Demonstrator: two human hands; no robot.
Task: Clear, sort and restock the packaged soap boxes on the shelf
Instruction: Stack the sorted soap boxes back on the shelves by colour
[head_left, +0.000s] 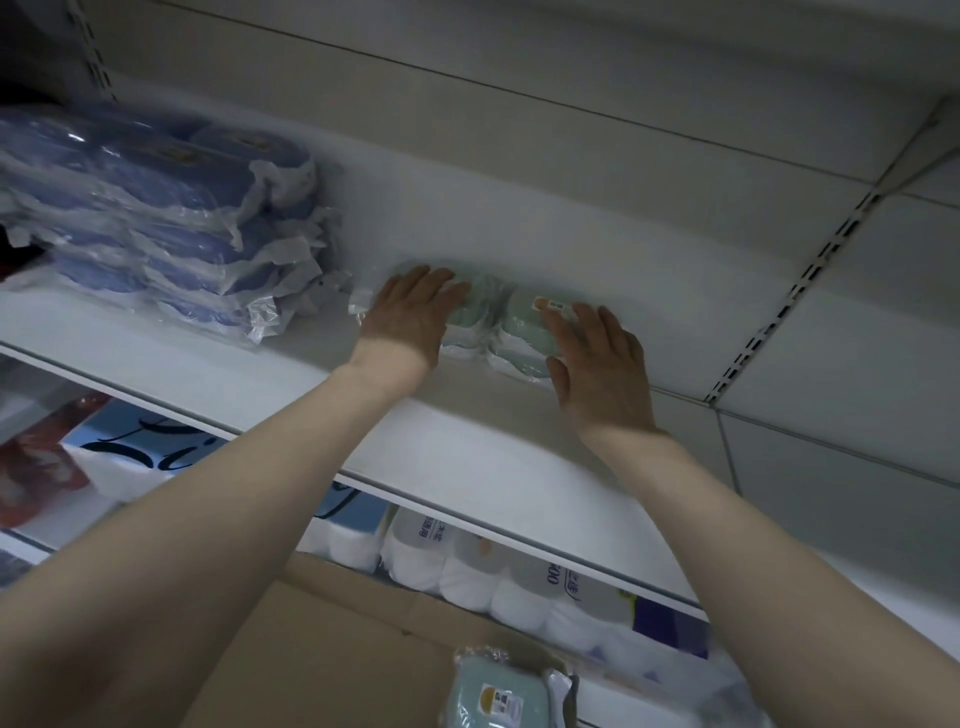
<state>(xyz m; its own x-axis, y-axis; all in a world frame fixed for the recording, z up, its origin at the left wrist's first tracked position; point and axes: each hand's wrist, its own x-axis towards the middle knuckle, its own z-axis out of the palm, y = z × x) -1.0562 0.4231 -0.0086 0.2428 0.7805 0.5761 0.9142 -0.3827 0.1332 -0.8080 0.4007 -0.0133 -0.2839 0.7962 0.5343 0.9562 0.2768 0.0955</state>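
We see two pale green soap boxes, each sealed in clear wrap, lying flat and side by side on the white shelf (218, 364), towards its back edge and close to the back wall (571, 218). They touch along their long sides. The long axis of each runs roughly from the shelf's front edge to the back. The right soap box (524, 332) carries a small orange-and-white label (550, 305) at its far end, so that end points at the wall. The left soap box (467, 322) is mostly covered, and we cannot tell which way its label end points.

The left hand (410, 312) lies flat on the left soap box, fingers straight and together, gripping nothing. The right hand (597, 364) is likewise released, its straight fingers resting against the outer side of the right soap box.

At the shelf's left end sits a stack of blue soap boxes (156, 223) in crumpled plastic, several layers high; we cannot count them through the wrap.

A third green soap box (493, 696), label up, lies below on a cardboard carton (337, 649). White wrapped rolls (467, 571) line the shelf underneath.
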